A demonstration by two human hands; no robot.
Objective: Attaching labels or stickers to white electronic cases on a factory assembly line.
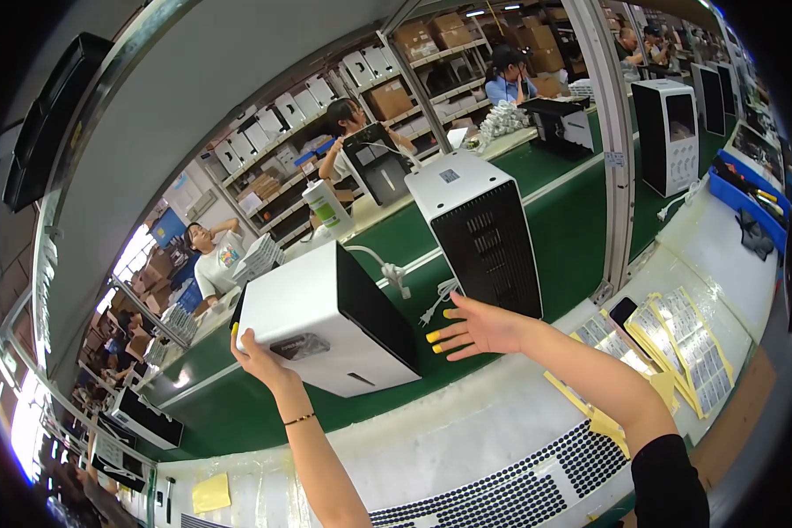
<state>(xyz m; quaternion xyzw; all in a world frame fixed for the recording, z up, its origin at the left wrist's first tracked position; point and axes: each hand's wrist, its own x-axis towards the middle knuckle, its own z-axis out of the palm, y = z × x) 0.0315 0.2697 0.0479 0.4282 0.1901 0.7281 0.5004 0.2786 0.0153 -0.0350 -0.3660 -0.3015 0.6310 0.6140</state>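
A boxy white-and-black appliance (293,304) stands tilted over the green conveyor belt, with an oval dark window on its white face. My left hand (268,363) grips its left edge, thumb on the white face and fingers around the side. Just past its black side, my right hand (482,329) is held open, fingers spread and holding nothing; the fingertips are yellow. A white power cord with a plug (394,275) lies behind the tilted appliance. Beyond my right hand, a second appliance (484,238) stands upright, its black vented side and white top showing, with a plug (436,304) beside it.
Sheets of labels (691,352) and a dark phone (623,311) lie on the bench at right. A sheet of black dots (502,493) runs along the near edge. A metal post (619,176) rises beyond the bench. People work across the belt; a blue tray (748,198) holds tools.
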